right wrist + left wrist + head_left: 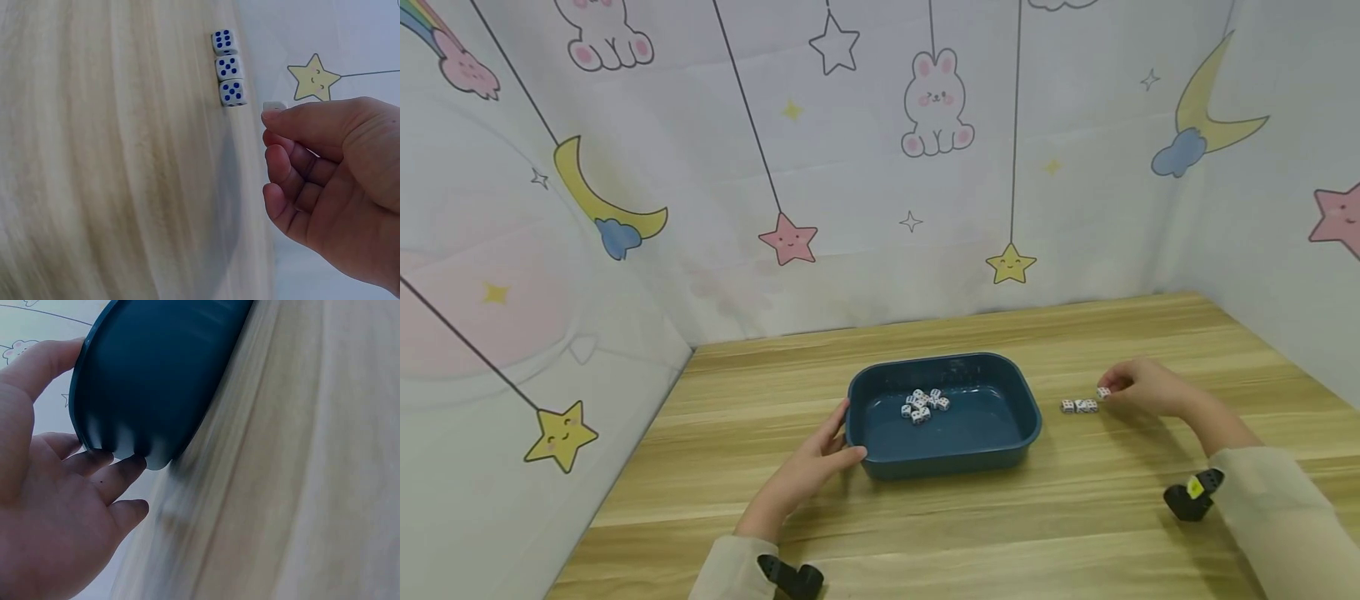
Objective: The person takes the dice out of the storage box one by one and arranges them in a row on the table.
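Observation:
In the head view, a dark blue rectangular tray [951, 465] holds a cluster of white dice [917, 404] left of its middle. My left hand [808, 462] rests against the tray's left end, fingers spread along the outer wall and thumb at the near corner. Seen from the left wrist, fingertips [134, 464] touch the tray wall [150, 375]. To the tray's right, my right hand [1150, 387] pinches one white die [1102, 392] between thumb and fingers. It hovers just past the right end of a row of three dice [229, 67], whose blue pips show in the right wrist view.
All of this is on a wood-grain table [925, 533]. Behind and at the sides hangs a pale cloth [865, 167] printed with stars, moons and rabbits. Each sleeve carries a small black wrist camera, such as the right one [1191, 498].

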### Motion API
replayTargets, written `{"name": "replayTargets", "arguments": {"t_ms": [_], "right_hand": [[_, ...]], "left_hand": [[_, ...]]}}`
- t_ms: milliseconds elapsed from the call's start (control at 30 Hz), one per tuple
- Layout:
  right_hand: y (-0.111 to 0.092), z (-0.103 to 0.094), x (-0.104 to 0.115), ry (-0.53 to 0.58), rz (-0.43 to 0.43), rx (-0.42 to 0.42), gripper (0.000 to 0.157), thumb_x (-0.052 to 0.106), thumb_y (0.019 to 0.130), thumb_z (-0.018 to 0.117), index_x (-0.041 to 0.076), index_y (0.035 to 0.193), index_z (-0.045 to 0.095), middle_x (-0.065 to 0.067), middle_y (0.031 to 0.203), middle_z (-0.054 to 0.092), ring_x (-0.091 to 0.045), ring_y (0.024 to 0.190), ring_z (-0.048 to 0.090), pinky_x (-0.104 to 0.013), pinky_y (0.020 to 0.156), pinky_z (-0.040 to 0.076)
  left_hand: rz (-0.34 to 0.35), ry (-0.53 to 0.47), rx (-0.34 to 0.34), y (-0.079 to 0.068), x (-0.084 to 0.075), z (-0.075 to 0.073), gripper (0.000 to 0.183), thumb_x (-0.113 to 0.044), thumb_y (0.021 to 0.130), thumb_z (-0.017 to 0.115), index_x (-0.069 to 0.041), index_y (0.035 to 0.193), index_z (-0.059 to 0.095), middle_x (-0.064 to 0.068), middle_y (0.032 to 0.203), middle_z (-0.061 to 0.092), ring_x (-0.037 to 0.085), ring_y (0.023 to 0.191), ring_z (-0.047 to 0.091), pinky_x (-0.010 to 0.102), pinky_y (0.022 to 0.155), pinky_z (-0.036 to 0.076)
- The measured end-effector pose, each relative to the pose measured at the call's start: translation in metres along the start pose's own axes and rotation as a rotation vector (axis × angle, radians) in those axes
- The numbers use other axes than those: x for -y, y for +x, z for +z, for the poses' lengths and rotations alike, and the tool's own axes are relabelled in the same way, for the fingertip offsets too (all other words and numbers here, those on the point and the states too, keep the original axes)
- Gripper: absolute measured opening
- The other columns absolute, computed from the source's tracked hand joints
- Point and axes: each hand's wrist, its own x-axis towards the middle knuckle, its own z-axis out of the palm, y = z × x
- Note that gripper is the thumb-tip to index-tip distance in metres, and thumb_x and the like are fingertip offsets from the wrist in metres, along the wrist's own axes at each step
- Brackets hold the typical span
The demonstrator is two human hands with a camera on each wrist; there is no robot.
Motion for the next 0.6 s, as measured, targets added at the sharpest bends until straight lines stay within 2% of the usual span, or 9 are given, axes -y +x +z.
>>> {"name": "replayTargets", "arguments": {"t_ms": [600], "right_hand": [[-0.0013, 0.0093, -0.0043, 0.008, 0.044, 0.028, 0.020, 0.007, 0.084, 0.068, -0.009, 0.096, 0.064, -0.005, 0.086, 0.063, -0.014, 0.079, 0.054, -0.029, 0.070, 0.045]], "left_hand": [[0.008, 0.013, -0.010, 0.0002, 0.0004, 0.0003, 0.081, -0.020, 0.092, 0.065, -0.021, 0.156, 0.016, 0.010, 0.161, 0.014, 0.034, 0.142, 0.029, 0.051, 0.113, 0.026]]}}
